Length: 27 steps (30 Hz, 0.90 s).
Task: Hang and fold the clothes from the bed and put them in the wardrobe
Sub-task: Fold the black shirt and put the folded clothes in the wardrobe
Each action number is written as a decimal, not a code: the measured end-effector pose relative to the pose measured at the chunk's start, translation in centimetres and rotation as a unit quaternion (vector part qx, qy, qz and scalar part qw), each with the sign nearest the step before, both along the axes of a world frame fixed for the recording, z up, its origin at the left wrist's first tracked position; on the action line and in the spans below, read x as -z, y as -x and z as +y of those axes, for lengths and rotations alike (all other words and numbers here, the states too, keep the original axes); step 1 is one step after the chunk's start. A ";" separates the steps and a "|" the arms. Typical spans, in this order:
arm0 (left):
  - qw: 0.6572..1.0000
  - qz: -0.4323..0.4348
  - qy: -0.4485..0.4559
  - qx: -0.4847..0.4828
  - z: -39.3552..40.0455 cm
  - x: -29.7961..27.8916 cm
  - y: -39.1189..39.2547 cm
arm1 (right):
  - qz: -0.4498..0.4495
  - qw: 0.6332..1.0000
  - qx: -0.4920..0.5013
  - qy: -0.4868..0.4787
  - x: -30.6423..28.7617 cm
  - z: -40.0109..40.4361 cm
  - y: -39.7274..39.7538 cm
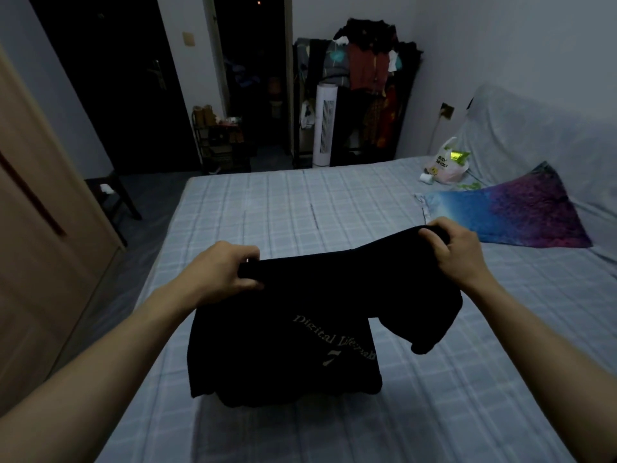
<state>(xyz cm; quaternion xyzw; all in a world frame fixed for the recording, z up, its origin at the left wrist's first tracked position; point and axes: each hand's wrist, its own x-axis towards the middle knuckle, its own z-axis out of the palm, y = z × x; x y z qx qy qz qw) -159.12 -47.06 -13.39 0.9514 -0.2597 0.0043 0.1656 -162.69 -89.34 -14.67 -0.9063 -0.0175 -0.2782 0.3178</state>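
Observation:
A black T-shirt (300,329) with pale lettering hangs in the air above the bed (300,208), which is covered by a light blue checked sheet. My left hand (223,272) grips the shirt's top edge on the left. My right hand (450,248) grips the top edge on the right, a little higher. A sleeve droops below my right hand. The shirt's lower hem touches or nearly touches the sheet. A wooden wardrobe door (40,228) stands at the left edge of the view.
A colourful pillow (514,212) lies on the bed at the right, with a plastic bag (445,163) behind it. At the far wall stand a loaded clothes rack (367,61), a white tower fan (325,125) and a small shelf (220,138). A dark stool (110,195) stands beside the bed.

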 end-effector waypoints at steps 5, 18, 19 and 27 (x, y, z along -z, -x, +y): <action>1.000 0.021 -0.010 0.016 0.6 0.8 1.5 | -0.041 0.999 -0.036 -0.002 -1.8 1.9 -0.9; 0.978 0.090 0.188 0.016 -4.3 1.5 3.8 | -0.105 0.972 -0.205 0.036 -8.6 11.9 -2.1; 0.974 0.066 0.217 0.009 -5.4 1.7 3.8 | -0.106 0.971 -0.209 0.037 -8.7 12.3 -2.2; 0.952 -0.034 0.300 -0.044 -6.5 2.1 4.0 | -0.105 0.974 -0.201 0.012 -8.8 11.9 -2.3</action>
